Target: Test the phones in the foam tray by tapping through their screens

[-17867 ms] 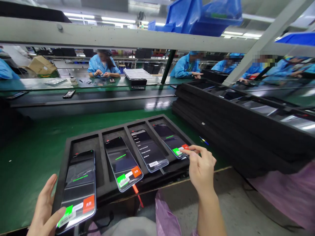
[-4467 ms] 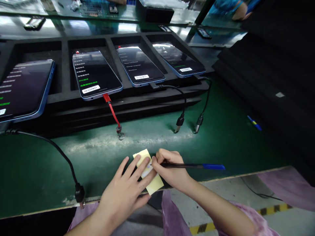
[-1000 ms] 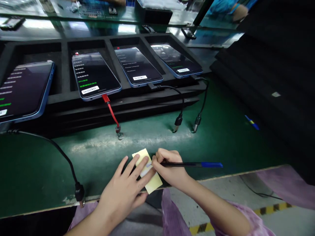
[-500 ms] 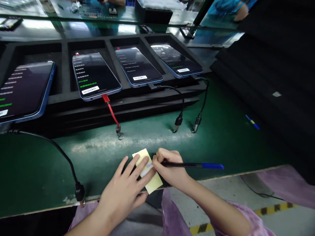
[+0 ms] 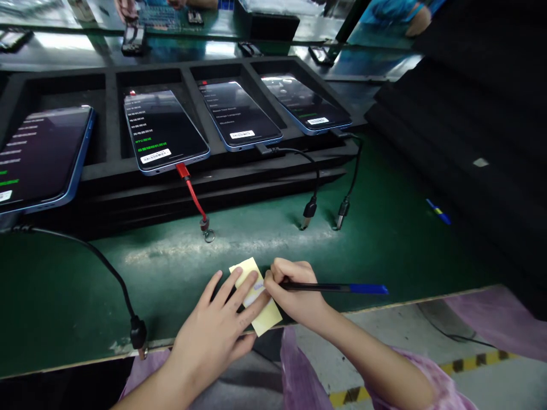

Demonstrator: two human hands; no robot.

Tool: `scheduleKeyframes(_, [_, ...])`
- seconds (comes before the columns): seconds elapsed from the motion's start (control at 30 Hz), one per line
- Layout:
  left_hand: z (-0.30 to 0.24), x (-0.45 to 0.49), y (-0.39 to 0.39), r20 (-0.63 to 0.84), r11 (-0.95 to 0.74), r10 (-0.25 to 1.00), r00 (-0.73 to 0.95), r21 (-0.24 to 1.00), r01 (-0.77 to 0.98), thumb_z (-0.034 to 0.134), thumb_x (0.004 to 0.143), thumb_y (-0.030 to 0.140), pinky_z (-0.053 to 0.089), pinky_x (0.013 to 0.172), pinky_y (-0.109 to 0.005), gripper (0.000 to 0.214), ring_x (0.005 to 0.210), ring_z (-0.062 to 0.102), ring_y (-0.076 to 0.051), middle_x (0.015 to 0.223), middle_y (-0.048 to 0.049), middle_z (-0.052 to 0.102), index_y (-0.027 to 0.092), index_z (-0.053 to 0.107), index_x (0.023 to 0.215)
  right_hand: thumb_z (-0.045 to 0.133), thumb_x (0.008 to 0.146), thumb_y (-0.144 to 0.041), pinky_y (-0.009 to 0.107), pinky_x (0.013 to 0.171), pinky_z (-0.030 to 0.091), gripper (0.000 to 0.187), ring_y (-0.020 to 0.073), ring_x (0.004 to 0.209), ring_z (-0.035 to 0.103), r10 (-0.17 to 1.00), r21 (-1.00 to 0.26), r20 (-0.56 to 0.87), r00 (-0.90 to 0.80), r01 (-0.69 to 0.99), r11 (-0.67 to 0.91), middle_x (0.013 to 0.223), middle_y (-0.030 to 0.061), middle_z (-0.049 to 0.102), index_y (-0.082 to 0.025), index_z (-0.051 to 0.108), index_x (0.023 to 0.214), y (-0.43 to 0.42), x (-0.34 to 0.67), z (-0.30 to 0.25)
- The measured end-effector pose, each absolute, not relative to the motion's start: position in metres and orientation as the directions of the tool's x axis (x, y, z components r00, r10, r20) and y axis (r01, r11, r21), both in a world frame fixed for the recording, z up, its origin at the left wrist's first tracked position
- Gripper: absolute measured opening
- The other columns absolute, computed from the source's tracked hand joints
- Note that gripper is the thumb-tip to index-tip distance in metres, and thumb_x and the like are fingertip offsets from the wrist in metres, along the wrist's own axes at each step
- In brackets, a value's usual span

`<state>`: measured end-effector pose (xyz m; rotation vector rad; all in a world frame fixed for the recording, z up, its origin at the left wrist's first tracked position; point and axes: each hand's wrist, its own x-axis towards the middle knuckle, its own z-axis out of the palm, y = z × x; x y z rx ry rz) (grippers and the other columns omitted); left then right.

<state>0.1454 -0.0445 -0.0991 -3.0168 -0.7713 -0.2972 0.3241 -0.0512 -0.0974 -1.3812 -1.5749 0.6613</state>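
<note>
Near the bench's front edge lies a small yellow sticky note (image 5: 267,320) with a little blue writing on it. My left hand (image 5: 217,324) rests flat on the note with its fingers spread. My right hand (image 5: 297,290) is closed around a dark pen with a blue cap (image 5: 342,287) on its rear end. The pen lies nearly level, pointing left; its tip is hidden by my fingers at the note. Beyond my hands, a red cable (image 5: 194,196) hangs from a lit smartphone (image 5: 164,131) and ends in a metal ring on the bench.
A black foam tray (image 5: 111,114) holds several phones with menus on their screens. Black cables with plugs (image 5: 308,213) lie before it. A blue pen cap (image 5: 438,211) is at right, beside stacked black foam (image 5: 461,114). A co-worker's blue sleeve (image 5: 391,17) shows across the bench.
At the far side, a co-worker's hand and a dark phone-like device have come into view at upper left. My hands, pen and note are almost unmoved.
</note>
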Motion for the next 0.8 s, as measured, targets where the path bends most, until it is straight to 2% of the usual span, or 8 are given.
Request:
scheduleKeyframes(0.17, [-0.0995,0.1447,-0.0448,0.196,-0.877,0.475,0.858,0.031,0.479,0.041,0.09,0.046,0.033,0.1,-0.041,0.053,0.125,0.039,-0.023,0.14,-0.0004,0.043,0.029,0.033,0.139,0.043,0.067,-0.004,0.018,0.038,0.023,0.033,0.0049,0.042,0.021,0.961,-0.847,0.276,0.017,0.477,0.235,0.05,-0.008,0.02,-0.021,0.017,0.057,-0.0539,0.3258,-0.1012])
scheduleKeyframes(0.33, [-0.0999,0.1449,-0.0437,0.198,-0.879,0.472,0.859,0.031,0.476,0.041,0.089,0.047,0.034,0.099,-0.04,0.054,0.125,0.039,-0.024,0.139,-0.0008,0.045,0.029,0.033,0.139,0.045,0.067,-0.005,0.018,0.038,0.024,0.034,0.0056,0.042,0.022,0.955,-0.862,0.279,0.099,0.465,0.203,0.048,-0.0079,0.021,-0.022,0.017,0.056,-0.0526,0.3244,-0.1015])
scheduleKeyframes(0.8, [-0.0997,0.1443,-0.0447,0.198,-0.878,0.473,0.858,0.03,0.477,0.038,0.091,0.046,0.032,0.1,-0.041,0.052,0.126,0.038,-0.023,0.14,-0.0002,0.043,0.029,0.031,0.14,0.044,0.067,-0.005,0.019,0.038,0.022,0.033,0.0053,0.041,0.021,0.963,-0.854,0.266,0.048,0.474,0.213,0.048,-0.0082,0.02,-0.022,0.017,0.056,-0.0517,0.325,-0.0995])
